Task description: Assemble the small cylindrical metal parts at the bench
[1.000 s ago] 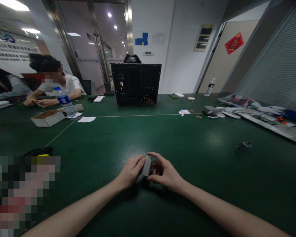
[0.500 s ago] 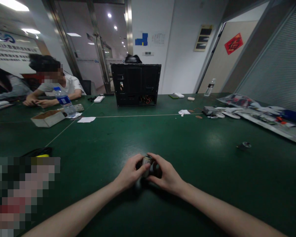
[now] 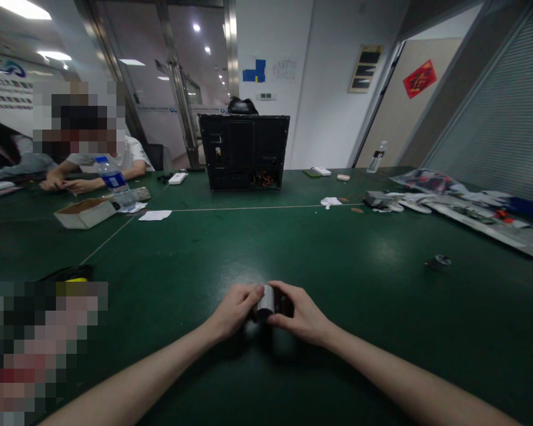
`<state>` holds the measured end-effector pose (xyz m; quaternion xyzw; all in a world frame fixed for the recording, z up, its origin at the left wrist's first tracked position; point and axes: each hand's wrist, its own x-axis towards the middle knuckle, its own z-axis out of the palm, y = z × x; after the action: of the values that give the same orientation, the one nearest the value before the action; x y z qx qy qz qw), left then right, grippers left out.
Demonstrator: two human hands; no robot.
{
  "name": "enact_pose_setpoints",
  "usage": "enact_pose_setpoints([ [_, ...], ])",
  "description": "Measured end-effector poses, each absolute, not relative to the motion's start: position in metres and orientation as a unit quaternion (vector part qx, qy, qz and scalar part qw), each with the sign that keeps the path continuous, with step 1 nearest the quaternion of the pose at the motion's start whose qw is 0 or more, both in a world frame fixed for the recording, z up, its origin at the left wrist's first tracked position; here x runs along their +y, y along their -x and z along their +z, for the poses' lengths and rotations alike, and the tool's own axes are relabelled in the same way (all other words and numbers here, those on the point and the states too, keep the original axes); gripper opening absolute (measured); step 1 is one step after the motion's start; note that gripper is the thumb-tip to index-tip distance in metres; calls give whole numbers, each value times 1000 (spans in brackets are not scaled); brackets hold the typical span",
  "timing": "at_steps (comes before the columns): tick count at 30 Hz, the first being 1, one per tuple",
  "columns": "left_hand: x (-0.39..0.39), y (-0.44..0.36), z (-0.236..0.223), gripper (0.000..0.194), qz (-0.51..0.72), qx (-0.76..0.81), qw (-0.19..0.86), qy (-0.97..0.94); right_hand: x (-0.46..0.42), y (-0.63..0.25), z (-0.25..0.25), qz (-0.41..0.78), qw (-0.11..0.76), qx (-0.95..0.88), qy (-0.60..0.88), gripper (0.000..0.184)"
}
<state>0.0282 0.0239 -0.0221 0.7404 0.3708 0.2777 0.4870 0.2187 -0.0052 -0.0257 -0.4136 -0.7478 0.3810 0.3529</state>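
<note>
A small silver metal cylinder with a dark near end is held between my two hands, just above the green table. My left hand is closed on its left side, the thumb lying along its upper part. My right hand curves around the other side, fingertips at the far end and thumb by the near end. The fingers behind the cylinder are hidden. A similar small dark cylinder, looking like a small motor, lies alone to the right.
A black monitor-like case stands across the table. To the left are an open cardboard box, a water bottle and white paper. Boards and parts pile up at right. Another person sits at far left.
The cylinder has been turned in my hands; its plain silver side and dark end now show. My left thumb has moved up along it. The other cylinder stays put.
</note>
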Motion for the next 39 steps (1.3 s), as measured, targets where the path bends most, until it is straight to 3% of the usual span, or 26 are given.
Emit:
enact_pose_setpoints([
  [12,20,-30,-23,74,241,370,492,-751,4,-219,-35,523,384,-679,342,57],
  [20,24,-29,-24,57,261,388,456,-757,3,-218,-38,528,377,-652,393,52],
  [32,23,-27,-16,43,252,352,420,-798,-10,-213,-27,380,366,-730,435,65],
  [36,24,-26,-15,43,256,334,463,-780,-10,-216,-29,341,358,-761,420,76],
  [39,26,-25,-15,43,257,324,499,-762,-9,-217,-30,328,365,-767,414,73],
])
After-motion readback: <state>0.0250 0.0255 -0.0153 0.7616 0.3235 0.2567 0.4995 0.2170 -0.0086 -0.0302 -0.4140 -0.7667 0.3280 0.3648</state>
